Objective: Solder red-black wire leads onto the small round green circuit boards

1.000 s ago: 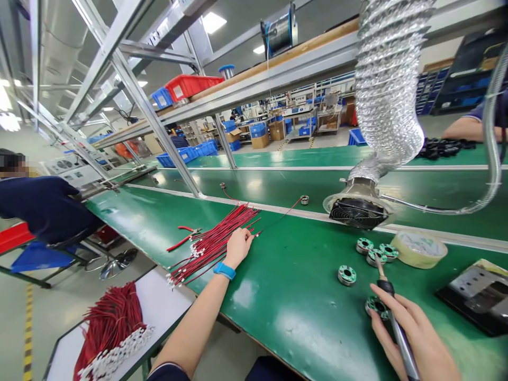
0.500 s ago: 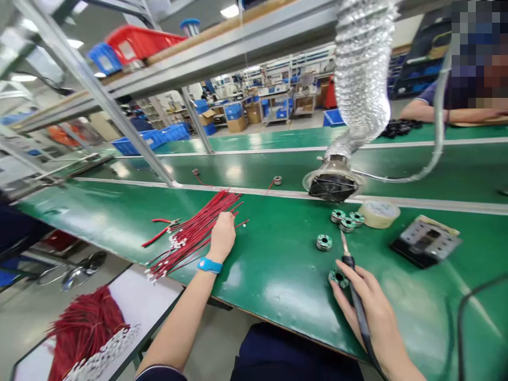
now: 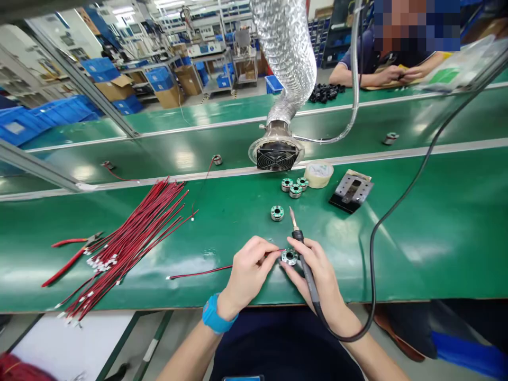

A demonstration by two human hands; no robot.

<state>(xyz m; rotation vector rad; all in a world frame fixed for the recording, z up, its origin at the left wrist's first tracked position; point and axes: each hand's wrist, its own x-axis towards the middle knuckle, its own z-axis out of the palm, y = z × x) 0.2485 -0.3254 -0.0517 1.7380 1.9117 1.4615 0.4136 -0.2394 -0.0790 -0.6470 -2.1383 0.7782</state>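
Note:
My left hand (image 3: 250, 270), with a blue band at the wrist, pinches a red wire (image 3: 214, 271) whose white connector lies to the left on the green bench. The wire's other end is at a small round stator with a green top (image 3: 289, 257). My right hand (image 3: 317, 275) holds a soldering iron (image 3: 309, 275), tip pointing up and away, while its fingers touch the stator's right and near sides. Another stator (image 3: 277, 213) stands just beyond, and several more (image 3: 295, 190) are grouped behind it. At the left lies a bundle of red wires (image 3: 138, 233).
Red-handled cutters (image 3: 69, 259) lie left of the wires. A tape roll (image 3: 318, 174) and a metal stand (image 3: 351, 190) are at the back right. An extractor fan (image 3: 277, 156) hangs above the bench. The iron's black cable (image 3: 373, 254) loops right. Across, a person's hands (image 3: 397, 74) are working.
My left hand has moved from the wire bundle to the stator, bringing one red wire. The view has turned right and down. My right hand still holds the iron.

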